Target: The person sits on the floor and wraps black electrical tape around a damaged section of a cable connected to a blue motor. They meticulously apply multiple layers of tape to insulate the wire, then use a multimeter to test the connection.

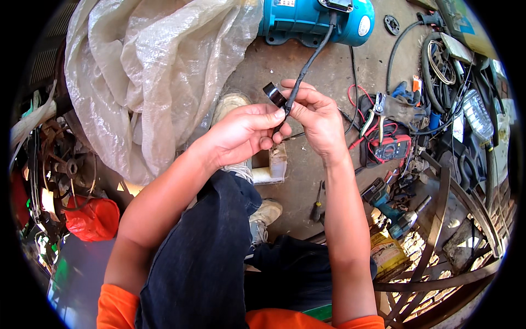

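A black cable [311, 62] runs down from the terminal box of a blue electric motor [307, 24] into my two hands. My right hand [315, 115] pinches the cable between thumb and fingers. Close beside it, my left hand [249, 131] has its thumb and fingers closed at the cable's lower end. A roll of black electrical tape [274, 94] stands out just above my left thumb, against the cable. The cable's surface looks wrapped in dark tape near my fingers. My fingers partly hide the cable's end.
A translucent plastic sheet [153, 71] bulges at the left. To the right lie a red multimeter [392, 148] with leads, work gloves [402, 107], a screwdriver [317, 205], a cordless drill [397, 214] and coiled cables [438, 68]. A red bag [93, 218] sits at lower left.
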Tool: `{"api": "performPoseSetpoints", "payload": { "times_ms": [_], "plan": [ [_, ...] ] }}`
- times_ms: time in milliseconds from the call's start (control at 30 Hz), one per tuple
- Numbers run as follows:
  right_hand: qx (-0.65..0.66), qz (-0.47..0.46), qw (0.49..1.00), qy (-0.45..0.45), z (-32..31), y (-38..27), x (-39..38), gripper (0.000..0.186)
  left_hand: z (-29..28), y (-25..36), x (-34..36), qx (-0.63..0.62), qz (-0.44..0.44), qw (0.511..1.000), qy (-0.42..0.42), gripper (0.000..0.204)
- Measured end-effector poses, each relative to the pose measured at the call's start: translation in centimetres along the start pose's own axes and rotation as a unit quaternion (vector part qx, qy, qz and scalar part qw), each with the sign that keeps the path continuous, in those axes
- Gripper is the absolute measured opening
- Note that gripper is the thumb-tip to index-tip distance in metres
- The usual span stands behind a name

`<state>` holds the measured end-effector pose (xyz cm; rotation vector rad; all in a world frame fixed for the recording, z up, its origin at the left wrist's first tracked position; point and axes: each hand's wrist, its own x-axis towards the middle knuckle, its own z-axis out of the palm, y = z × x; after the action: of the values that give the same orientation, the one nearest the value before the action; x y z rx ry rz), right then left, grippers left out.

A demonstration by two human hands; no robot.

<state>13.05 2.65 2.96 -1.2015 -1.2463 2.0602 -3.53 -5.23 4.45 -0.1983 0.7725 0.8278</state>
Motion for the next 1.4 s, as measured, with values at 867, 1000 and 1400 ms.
{"api": "performPoseSetpoints", "payload": {
  "times_ms": [867, 1000, 1400],
  "plan": [
    [-0.221, 0.035, 0.971, 0.080, -0.5, -1.4, -1.5, 0.016, 0.5, 0.2, 0.8, 0.098, 0.081, 0.992, 0.023, 0.012],
    [-0.085, 0.035, 0.995, 0.025, -0.9, -0.6, -0.2, 0.013, 0.5, 0.6, 0.6, 0.007, 0.019, 1.000, 0.007, 0.010],
    [-0.193, -0.116, 0.963, 0.146, 0.4, -4.7, -0.3, 0.037, 0.6, 0.4, 0.9, 0.145, 0.114, 0.980, 0.076, 0.018]
  ]
}}
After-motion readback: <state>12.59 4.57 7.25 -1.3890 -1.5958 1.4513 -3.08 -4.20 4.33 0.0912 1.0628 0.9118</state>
